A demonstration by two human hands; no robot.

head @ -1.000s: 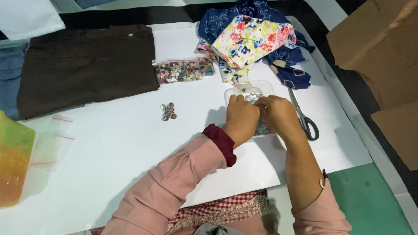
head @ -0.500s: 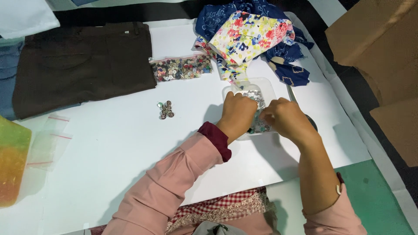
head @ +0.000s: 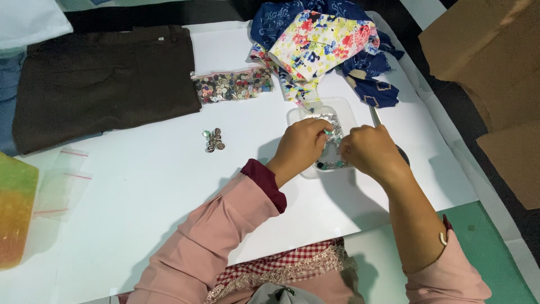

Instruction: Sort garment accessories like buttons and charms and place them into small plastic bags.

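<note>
Nearest to me I see the pink sleeves and a red checked cloth with lace edge [head: 281, 267] at the lower border, lying on the white desk [head: 140, 191]. Just beyond, both hands work over the small clear plastic tray of mixed buttons [head: 329, 121]: the left hand [head: 301, 147] is curled with its fingertips pinched on what looks like one small greenish button, and the right hand [head: 365, 151] is also half clenched above the tray, but I cannot tell if it grasps anything. I judge that the buttons are light, hard and smooth, so they will slip easily and are best taken one at a time by the rim, between thumb and forefinger. The tray itself seems thin and light; it may slide if pushed, so I would hold it by its wall. A little to the left lies a small heap of metal-coloured buttons [head: 214, 139], apart from the tray. Farther away are a clear zip bag full of buttons [head: 233, 85], a dark brown folded garment [head: 107, 84], and a floral fabric over blue cloth [head: 323, 42].
</note>
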